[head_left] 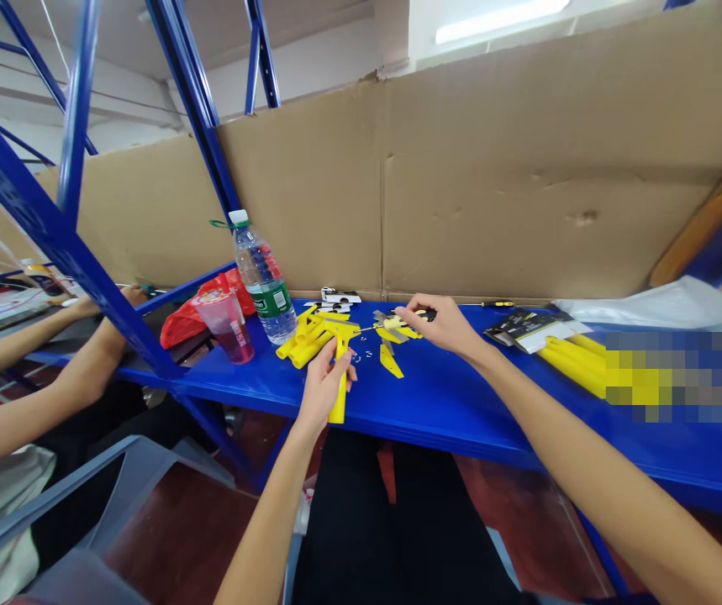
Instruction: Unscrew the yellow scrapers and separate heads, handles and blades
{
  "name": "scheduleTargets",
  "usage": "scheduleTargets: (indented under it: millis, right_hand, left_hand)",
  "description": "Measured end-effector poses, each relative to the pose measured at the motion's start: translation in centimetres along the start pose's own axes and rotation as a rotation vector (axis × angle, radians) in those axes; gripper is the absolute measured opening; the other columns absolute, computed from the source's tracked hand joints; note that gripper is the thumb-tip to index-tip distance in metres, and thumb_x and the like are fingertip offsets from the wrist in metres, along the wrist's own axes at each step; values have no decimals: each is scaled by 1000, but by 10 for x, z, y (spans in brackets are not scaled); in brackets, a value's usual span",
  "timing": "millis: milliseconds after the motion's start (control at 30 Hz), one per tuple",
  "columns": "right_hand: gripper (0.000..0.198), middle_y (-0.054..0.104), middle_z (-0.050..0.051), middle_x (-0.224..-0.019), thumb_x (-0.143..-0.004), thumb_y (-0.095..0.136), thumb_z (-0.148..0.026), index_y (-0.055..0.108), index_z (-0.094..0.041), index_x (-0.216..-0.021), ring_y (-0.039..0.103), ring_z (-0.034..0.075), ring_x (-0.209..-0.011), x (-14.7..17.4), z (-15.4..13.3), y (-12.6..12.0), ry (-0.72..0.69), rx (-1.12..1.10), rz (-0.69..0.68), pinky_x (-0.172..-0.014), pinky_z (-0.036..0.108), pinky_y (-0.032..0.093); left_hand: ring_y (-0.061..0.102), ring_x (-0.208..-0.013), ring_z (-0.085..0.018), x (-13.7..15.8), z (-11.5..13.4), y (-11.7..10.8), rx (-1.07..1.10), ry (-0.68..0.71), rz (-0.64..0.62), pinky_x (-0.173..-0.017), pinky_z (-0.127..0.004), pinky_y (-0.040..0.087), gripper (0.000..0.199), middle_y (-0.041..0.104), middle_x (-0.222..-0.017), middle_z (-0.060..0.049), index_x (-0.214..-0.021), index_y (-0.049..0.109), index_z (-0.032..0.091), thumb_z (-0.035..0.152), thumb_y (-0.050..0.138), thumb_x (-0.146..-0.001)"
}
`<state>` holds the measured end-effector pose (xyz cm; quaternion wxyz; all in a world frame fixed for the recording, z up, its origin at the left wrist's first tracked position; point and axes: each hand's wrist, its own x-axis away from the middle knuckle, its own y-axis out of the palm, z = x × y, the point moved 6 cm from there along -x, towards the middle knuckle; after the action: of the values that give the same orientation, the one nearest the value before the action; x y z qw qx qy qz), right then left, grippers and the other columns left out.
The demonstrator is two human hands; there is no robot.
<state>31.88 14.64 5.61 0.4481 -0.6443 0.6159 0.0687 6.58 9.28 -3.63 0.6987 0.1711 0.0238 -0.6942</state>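
Note:
My left hand (323, 382) is wrapped around a yellow scraper handle (338, 409), its wide head up and its tube end toward me at the table edge. In my right hand (441, 322) is a screwdriver (393, 323) with a yellow and black grip, lying nearly level. Its shaft points left and the tip meets or nearly meets the scraper head; exact contact is too small to tell. Small screws (366, 354) lie scattered between my hands. A flat yellow plate (390, 361) rests below the screwdriver, and more yellow handles (301, 349) are heaped left of my left hand.
On the blue table (436, 412) stand a water bottle (266, 286) and a pink cup (228, 328), beside a red bag (184, 323). Right are black packets (518, 328), yellow tubes (571, 365) and another screwdriver (498, 304). Cardboard (524, 168) rises behind. A co-worker's arms (58, 403) are left.

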Motion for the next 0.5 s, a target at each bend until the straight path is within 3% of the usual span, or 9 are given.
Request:
scheduleTargets:
  millis: [100, 233, 367, 500]
  right_hand:
    - [37, 77, 3, -84, -92, 82, -61, 74, -24, -91, 62, 19, -72, -1, -4, -1, -43, 0, -39, -70, 34, 45]
    - [37, 78, 4, -92, -87, 88, -56, 74, -25, -102, 65, 21, -77, -2, -5, -2, -58, -23, -70, -73, 35, 50]
    - [34, 76, 5, -93, -92, 83, -55, 72, -25, -103, 67, 21, -77, 0, -5, 0, -53, -91, -75, -71, 36, 53]
    - [33, 79, 6, -97, -99, 73, -56, 71, -25, -111, 65, 20, -71, 0, -4, 1, -20, -94, 34, -65, 35, 50]
  left_hand:
    - [65, -61, -10, 0, 2, 1, 11, -20, -2, -47, -21, 46, 38, 76, -107, -8, -113, 77, 18, 43, 91, -89]
    - [65, -59, -10, -1, 1, 1, 17, -51, -6, -46, -21, 45, 40, 76, -104, -8, -113, 77, 17, 43, 92, -87]
    - [65, -58, -11, -2, 0, 1, 3, -66, -25, -46, -22, 46, 43, 75, -106, -9, -110, 77, 16, 46, 94, -84]
    - [65, -59, -11, -2, 0, 2, 0, -65, -50, -47, -22, 45, 40, 74, -105, -9, -105, 76, 16, 47, 93, -86]
